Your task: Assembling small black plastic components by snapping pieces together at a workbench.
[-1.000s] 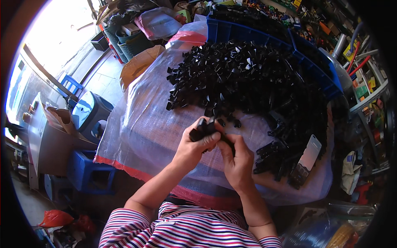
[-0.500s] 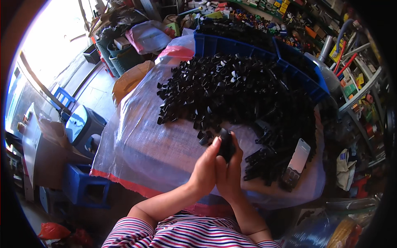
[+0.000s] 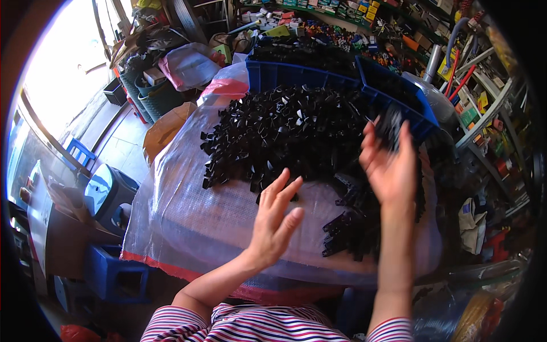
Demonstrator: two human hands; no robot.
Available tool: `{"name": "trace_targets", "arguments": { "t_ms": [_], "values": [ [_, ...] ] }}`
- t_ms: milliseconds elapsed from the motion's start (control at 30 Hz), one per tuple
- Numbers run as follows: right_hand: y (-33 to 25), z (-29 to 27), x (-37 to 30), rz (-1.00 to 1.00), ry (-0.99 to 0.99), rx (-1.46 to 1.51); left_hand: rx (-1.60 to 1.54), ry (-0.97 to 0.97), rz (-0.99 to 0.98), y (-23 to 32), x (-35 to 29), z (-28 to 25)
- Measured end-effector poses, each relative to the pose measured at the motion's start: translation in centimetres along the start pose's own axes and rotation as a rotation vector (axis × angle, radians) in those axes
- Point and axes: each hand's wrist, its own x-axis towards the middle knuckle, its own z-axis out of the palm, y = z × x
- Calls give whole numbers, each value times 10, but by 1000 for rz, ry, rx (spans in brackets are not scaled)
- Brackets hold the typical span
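Open, with fingers apart, my left hand (image 3: 272, 219) hovers above the sheet at the near edge of a heap of small black pieces (image 3: 285, 122). My right hand (image 3: 393, 165) is raised at the right, in front of the right blue bin (image 3: 424, 114). A dark plastic piece (image 3: 391, 128), smeared by motion, shows between its fingertips; its exact shape is lost in the blur. Longer black plastic parts (image 3: 345, 231) lie on the near right of the sheet, partly behind my right forearm.
A white woven sheet (image 3: 188, 228) with red edging covers the work surface. Behind the heap stands a long blue bin (image 3: 302, 75) filled with black parts. Blue stools (image 3: 117, 273) stand at the left; a metal rack (image 3: 484, 122) with packages rises at the right.
My hands have parted from around a black piece. The right one swung far and right toward the blue bin; the left opened and drew slightly left. The phone at the right is no longer visible.
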Motion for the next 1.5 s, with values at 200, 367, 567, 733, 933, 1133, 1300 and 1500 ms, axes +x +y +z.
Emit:
{"name": "trace_targets", "arguments": {
  "t_ms": [200,367,567,733,933,1133,1300,1500],
  "values": [
    [-195,-53,175,-62,379,-226,175,208,-31,-32,-4,-37],
    [-159,-23,132,-379,233,-907,507,367,-196,-70,9,-100],
    [-29,31,-31,-285,-377,-1792,821,191,-188,-89,3,-99],
    [1,0,-88,-359,-479,-2193,605,224,-86,-73,-3,-87],
    [33,-23,-122,4,-347,-2274,100,82,-170,-54,-20,-71],
    [75,-46,-82,-435,-242,-2066,-36,-281,-123,-27,-31,-11],
    [74,-36,-79,-565,-238,-1829,-83,-190,-189,-41,-24,-14],
    [87,-31,-80,-578,-321,-1870,-780,-53,-614,-44,-13,-19]
  ]
}}
